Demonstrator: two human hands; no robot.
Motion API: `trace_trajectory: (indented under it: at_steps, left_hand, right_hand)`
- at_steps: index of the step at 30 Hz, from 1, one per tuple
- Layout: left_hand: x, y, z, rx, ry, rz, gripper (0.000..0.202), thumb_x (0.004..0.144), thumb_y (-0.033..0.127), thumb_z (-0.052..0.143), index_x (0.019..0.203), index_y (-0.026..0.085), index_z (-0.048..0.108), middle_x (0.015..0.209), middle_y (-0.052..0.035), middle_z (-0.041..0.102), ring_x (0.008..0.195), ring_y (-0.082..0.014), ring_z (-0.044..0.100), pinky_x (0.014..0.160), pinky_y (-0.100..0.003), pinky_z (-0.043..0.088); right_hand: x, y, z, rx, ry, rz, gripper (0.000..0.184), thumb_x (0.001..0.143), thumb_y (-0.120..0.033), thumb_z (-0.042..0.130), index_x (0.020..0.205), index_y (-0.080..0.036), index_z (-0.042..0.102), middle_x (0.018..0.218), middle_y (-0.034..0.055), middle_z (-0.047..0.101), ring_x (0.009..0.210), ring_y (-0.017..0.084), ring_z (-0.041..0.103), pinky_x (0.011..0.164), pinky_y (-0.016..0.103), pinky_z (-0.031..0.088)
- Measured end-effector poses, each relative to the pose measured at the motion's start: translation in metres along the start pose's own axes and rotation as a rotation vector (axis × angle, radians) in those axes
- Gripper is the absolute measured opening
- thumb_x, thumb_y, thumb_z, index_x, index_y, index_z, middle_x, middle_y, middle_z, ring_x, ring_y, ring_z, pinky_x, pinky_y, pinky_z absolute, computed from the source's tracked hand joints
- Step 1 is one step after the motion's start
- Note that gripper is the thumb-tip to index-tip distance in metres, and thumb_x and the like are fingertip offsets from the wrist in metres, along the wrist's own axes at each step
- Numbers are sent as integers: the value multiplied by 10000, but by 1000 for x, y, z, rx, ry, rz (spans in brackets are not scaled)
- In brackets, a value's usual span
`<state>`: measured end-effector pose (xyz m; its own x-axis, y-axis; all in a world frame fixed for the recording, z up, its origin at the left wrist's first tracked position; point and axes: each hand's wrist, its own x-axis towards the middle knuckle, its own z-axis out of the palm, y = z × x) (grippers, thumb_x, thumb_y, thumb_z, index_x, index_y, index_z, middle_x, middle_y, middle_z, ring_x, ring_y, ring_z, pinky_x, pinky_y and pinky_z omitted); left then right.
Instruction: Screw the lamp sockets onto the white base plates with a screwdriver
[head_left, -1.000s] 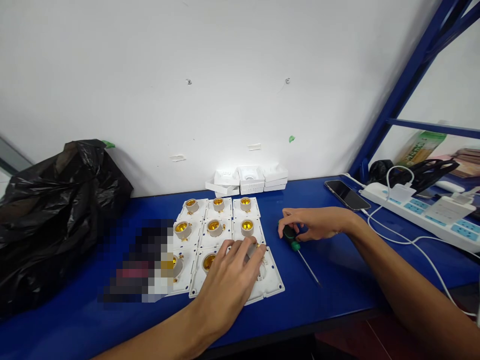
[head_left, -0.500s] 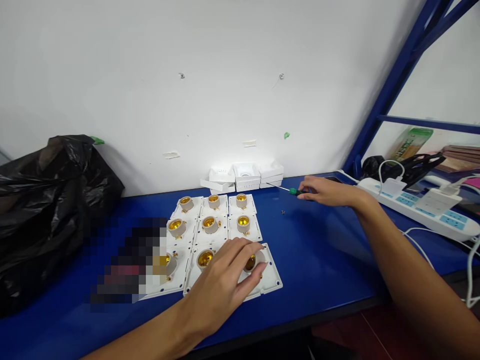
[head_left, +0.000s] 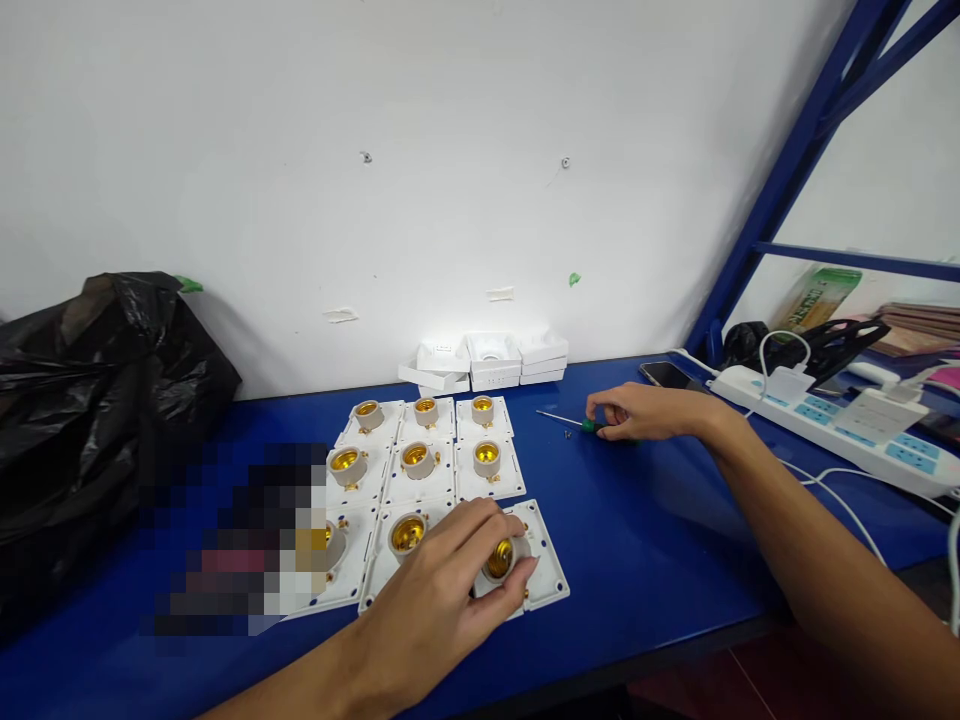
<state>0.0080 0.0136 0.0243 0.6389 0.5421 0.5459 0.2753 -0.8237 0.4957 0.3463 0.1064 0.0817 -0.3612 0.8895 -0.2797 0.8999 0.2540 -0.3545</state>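
My left hand (head_left: pixel 450 585) is closed around a round lamp holder (head_left: pixel 501 560) with a brass-coloured threaded inside, at the front right of several such holders. It sits on a square white plate (head_left: pixel 551 575); my fingers hide part of both. My right hand (head_left: pixel 637 412) grips the green handle of a screwdriver (head_left: pixel 559 416) low over the blue table, its shaft pointing left. A couple of tiny screws (head_left: pixel 568 435) lie by the shaft. Further lamp holders (head_left: pixel 487 458) on white plates stand in rows to the left and behind my left hand.
White plastic boxes (head_left: pixel 495 362) are stacked against the wall. A black plastic bag (head_left: pixel 112 420) fills the left side. On the right are a power strip (head_left: pixel 832 420) with chargers and cables, a phone (head_left: pixel 667 376) and a blue metal frame (head_left: pixel 787 160). A pixelated patch hides the front left.
My right hand has brought the screwdriver nearer to me, away from the white boxes and close to the screws. My left hand stays at the lamp holder, its fingers now closer around it.
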Motion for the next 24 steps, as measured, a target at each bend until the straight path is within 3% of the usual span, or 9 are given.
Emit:
trace_trajectory:
  at_steps: [9, 12, 16, 20, 24]
  left_hand:
    - [0, 2, -1, -26, 6, 13, 113, 1040, 124, 567, 1101, 207, 614, 937, -28, 633, 852, -172, 636, 761, -279, 513]
    - [1, 3, -2, -22, -12, 9, 116, 1038, 120, 569, 1097, 207, 619, 927, -23, 625, 843, -171, 626, 751, -278, 509]
    - [1, 2, -1, -19, 4, 22, 124, 1035, 110, 573, 1099, 205, 619, 922, -20, 627, 847, -170, 632, 765, -283, 513]
    - [1, 0, 0, -27, 21, 27, 103, 1036, 121, 582, 1086, 197, 629, 923, -32, 642, 852, -176, 645, 762, -285, 529]
    - [2, 2, -1, -21, 24, 30, 92, 1036, 139, 583, 1079, 197, 639, 932, -47, 658, 865, -187, 660, 738, -284, 546]
  right_hand:
    - [-13, -9, -3, 72, -160, -81, 247, 826, -360, 710, 1047, -253, 727, 778, 15, 738, 727, 222, 685, 658, 326, 501]
    - [-16, 0, -12, 42, -67, -55, 293, 860, -440, 673, 1069, -240, 718, 767, 16, 693, 712, 211, 643, 674, 330, 482]
    - [-16, 17, -17, -16, 16, 25, 238, 836, -387, 663, 995, -222, 723, 757, 19, 649, 663, 198, 592, 635, 330, 439]
    - [-17, 17, -11, 9, -99, 31, 291, 756, -341, 713, 1016, -229, 782, 748, 22, 703, 672, 213, 644, 616, 321, 473]
    - [-23, 9, -11, 49, -163, -28, 321, 728, -368, 763, 1022, -251, 817, 852, 33, 757, 813, 239, 705, 713, 327, 530]
